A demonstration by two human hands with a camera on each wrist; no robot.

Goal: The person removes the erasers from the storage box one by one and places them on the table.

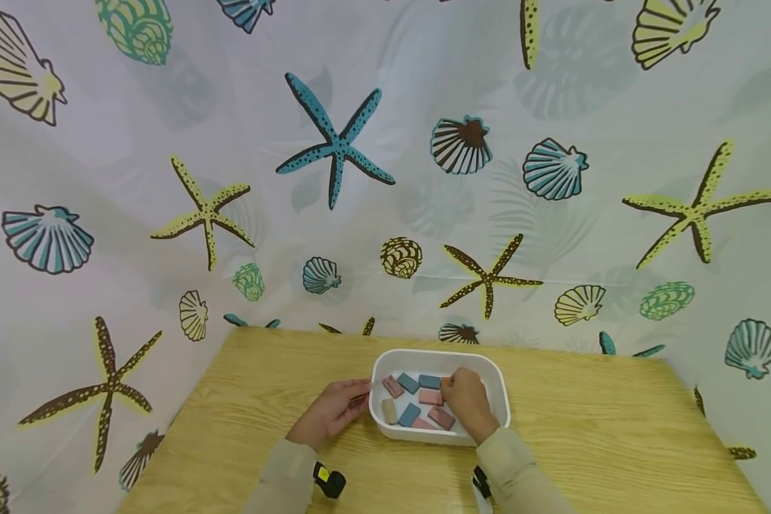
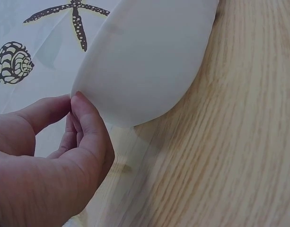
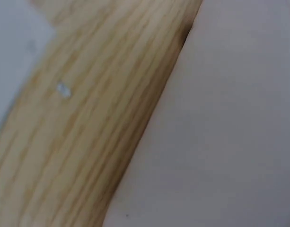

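A white plastic tub (image 1: 440, 434) with rounded corners stands on the table, holding several small rectangular blocks. Among them are a blue block (image 1: 430, 382), a pink block (image 1: 430, 397), a beige block (image 1: 388, 411) and a dark red block (image 1: 441, 417). My left hand (image 1: 338, 408) pinches the tub's left rim between thumb and fingers; the left wrist view shows this grip close up. Inside the tub's right half, my right hand (image 1: 467, 401) has curled fingers at an orange block (image 1: 445, 384), mostly hidden by the fingertips. The right wrist view shows only the tub's outer wall (image 3: 206, 132) and table.
The wood-grain table (image 1: 617, 428) extends to both sides of the tub. Behind and beside it hangs a white curtain (image 1: 373, 214) printed with starfish and shells. A white strap end (image 1: 482, 496) hangs below the right wrist.
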